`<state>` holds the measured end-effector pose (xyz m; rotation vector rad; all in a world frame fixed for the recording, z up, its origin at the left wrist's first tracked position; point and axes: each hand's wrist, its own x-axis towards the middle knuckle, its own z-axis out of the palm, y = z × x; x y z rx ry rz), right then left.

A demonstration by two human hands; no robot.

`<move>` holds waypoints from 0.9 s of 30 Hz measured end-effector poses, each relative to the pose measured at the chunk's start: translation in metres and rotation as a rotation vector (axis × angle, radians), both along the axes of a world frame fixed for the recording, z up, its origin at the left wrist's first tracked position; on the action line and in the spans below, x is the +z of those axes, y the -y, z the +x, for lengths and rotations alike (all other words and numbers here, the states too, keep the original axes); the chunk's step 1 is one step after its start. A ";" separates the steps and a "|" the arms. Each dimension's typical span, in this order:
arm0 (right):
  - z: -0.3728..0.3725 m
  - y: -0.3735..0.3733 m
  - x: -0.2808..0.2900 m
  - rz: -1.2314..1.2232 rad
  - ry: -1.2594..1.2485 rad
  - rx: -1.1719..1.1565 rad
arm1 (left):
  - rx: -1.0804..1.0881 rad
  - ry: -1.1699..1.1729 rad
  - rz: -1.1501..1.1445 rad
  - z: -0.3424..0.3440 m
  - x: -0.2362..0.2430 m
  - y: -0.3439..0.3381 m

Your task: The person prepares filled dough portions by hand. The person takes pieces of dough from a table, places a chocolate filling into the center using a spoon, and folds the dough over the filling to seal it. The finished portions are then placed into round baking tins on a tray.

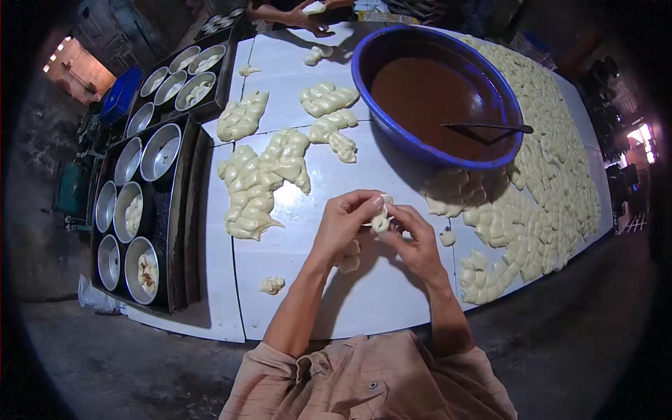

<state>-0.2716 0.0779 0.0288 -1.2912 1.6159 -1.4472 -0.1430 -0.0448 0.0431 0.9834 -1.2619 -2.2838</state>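
Observation:
A small piece of pale dough [381, 222] is pinched between the fingertips of both hands, held over the white tabletop [364, 301]. My left hand [348, 218] is closed on its left side, and my right hand [414, 241] is closed on its right side. Just below my left hand lie more dough lumps [348, 260], partly hidden by it. A loose dough bit [272, 285] rests left of my left forearm, and another small one [447, 238] sits right of my right hand. Ahead to the left spread flattened clusters of dough pieces [252, 185].
A blue tub [364, 98] of brown filling, with a dark-handled utensil [490, 127] in it, stands ahead right. A broad layer of dough pieces [546, 168] covers the right side. Dark trays [189, 231] hold round metal tins [161, 152] at left. Another person's hand [308, 21] works at the far edge.

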 end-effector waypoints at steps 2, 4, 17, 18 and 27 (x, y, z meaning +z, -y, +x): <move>-0.007 0.001 -0.020 -0.071 0.079 -0.037 | 0.037 -0.071 -0.089 -0.001 0.001 -0.012; -0.008 0.007 -0.021 -0.263 -0.081 -0.104 | 0.035 -0.088 -0.133 0.001 -0.004 -0.017; 0.021 0.021 -0.016 -0.083 -0.056 -0.358 | -0.070 0.112 -0.339 0.021 -0.006 -0.017; 0.018 0.017 -0.022 0.024 -0.103 -0.328 | -0.047 0.096 -0.292 0.024 -0.008 -0.013; 0.043 -0.005 -0.025 0.096 0.008 -0.330 | 0.011 0.361 -0.466 0.050 -0.013 -0.003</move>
